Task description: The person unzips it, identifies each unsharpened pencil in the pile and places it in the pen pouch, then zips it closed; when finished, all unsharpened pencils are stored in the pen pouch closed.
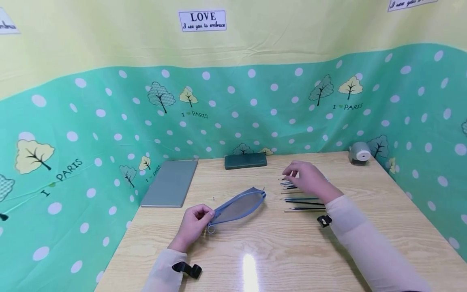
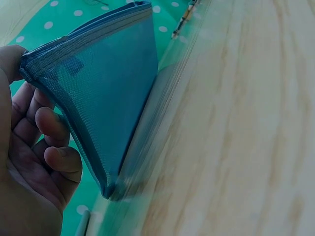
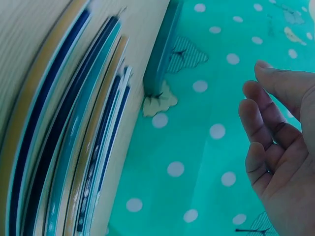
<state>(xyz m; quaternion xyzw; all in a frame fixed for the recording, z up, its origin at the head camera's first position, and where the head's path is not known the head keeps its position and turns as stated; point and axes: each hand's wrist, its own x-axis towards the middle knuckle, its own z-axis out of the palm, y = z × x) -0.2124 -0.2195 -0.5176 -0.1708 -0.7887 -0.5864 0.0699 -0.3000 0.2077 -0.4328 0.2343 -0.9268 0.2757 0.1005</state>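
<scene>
My left hand (image 1: 195,223) pinches one end of a blue mesh zip pouch (image 1: 240,206) between thumb and fingers. The pouch's mouth gapes, and a ring hangs at the held end. In the left wrist view the pouch (image 2: 108,88) stands on edge over the wood, its zip along the top. Over the far end of a row of pencils (image 1: 304,209) hovers my right hand (image 1: 304,176). The right wrist view shows that hand (image 3: 285,132) with loosely bent fingers and nothing between them. The pencils (image 3: 69,123) lie side by side, and the hand partly hides them in the head view.
A grey notebook (image 1: 170,183) lies at the table's left edge. At the back stands a dark green case (image 1: 245,161), and a grey pencil sharpener (image 1: 359,153) sits at the back right. A patterned cloth (image 1: 233,105) hangs around the wooden table (image 1: 292,251).
</scene>
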